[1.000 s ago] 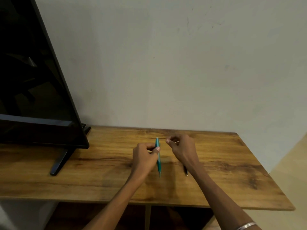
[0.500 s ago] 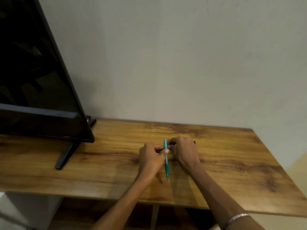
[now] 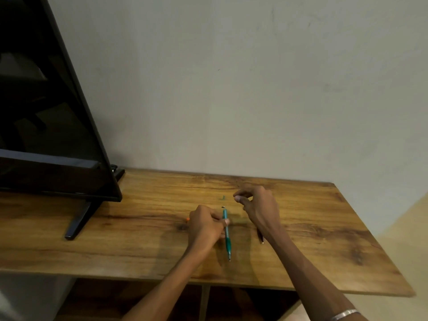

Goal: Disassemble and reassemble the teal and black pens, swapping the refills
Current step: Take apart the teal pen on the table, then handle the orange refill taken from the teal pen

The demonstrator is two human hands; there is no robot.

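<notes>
Two hands work over the wooden table (image 3: 139,251), and what separates this moment from half a second ago is that they have come apart. Then, the right hand (image 3: 259,209) was closed in against the far end of the teal pen (image 3: 227,232) beside the left; now it has drawn away to the right and slightly farther off, its thumb and forefinger pinched together with the other fingers curled. Whether anything sits in that pinch is too small to tell. A small teal piece (image 3: 223,197) now lies on the table just beyond the pen's far end, where none was visible before, and the pen's far end shows a dark opening, so my reading is that the end cap has just come off. The left hand (image 3: 206,224) still grips the teal pen around its upper barrel, fingers and thumb wrapped on it, the pen pointing toward the camera with its tip near the table's front part. The black pen (image 3: 261,237) lies on the table under the right wrist, only its near end showing, and looks untouched. A black monitor (image 3: 53,135) stands at the left on its stand. For the task this means disassembly of the teal pen has probably begun, with the refill likely next to be drawn out, while the black pen has yet to be opened and no swap has taken place.
</notes>
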